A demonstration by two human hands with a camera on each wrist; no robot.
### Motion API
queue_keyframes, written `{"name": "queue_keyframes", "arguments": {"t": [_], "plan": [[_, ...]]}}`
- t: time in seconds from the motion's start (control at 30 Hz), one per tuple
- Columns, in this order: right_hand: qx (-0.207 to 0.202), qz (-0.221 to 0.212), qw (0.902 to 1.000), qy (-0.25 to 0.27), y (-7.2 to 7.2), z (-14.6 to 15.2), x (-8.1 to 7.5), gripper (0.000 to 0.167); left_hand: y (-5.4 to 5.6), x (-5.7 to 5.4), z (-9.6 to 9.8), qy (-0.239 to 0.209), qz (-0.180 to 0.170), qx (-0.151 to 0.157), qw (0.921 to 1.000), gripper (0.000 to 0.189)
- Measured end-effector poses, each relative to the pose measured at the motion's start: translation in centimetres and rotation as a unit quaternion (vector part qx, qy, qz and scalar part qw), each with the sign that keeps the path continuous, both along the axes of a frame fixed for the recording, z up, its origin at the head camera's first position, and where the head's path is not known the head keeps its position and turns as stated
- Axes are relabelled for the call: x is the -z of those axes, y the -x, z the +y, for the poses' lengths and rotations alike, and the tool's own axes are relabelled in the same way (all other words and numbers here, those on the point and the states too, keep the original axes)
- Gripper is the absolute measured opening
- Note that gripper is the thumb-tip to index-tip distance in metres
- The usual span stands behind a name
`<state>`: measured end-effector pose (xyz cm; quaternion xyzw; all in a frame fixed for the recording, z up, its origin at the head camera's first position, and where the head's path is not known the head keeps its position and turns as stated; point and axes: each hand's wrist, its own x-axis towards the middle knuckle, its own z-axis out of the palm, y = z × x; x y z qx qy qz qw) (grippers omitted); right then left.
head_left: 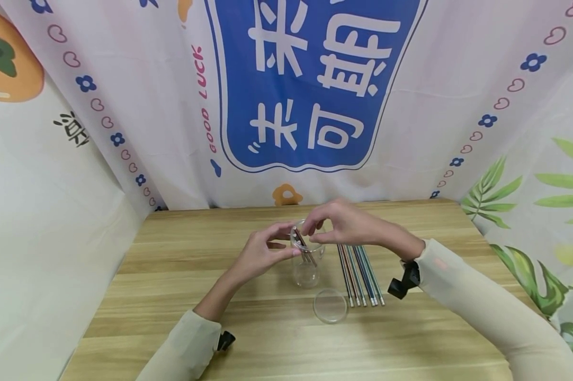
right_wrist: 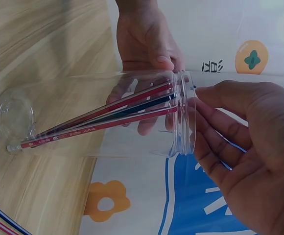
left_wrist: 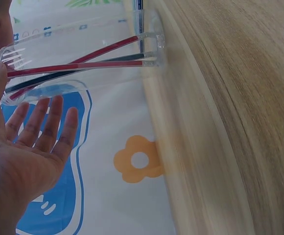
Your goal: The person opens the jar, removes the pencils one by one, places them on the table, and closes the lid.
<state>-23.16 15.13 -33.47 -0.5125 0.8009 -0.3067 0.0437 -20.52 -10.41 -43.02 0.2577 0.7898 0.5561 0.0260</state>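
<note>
A tall clear plastic jar (head_left: 306, 275) stands on the table, holding red pencils (right_wrist: 90, 128) and a dark pencil (right_wrist: 127, 108) that lean together with their white eraser ends at the bottom. My left hand (head_left: 262, 251) holds the jar near its top, thumb and fingers about its side. At the jar's open mouth is my right hand (head_left: 348, 225), its fingers loosely bent and fingertips right at the rim, with no pencil between them. In the right wrist view, my left hand (right_wrist: 147, 44) shows behind the clear wall.
Several pencils (head_left: 360, 275) lie side by side on the wooden table (head_left: 181, 296), right of the jar. A round clear lid (head_left: 330, 307) lies in front of the jar. A printed cloth (head_left: 172, 106) hangs behind the table's far edge.
</note>
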Motion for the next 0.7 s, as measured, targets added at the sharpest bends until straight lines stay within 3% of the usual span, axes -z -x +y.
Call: {"name": "queue_keyframes", "arguments": {"t": [0.7], "plan": [[-0.005,-0.028,0.9978,-0.060,0.4,-1.7,-0.2,0.014,0.1,0.2,0.0,-0.001,0.004,0.003,1.0000,0.060]]}}
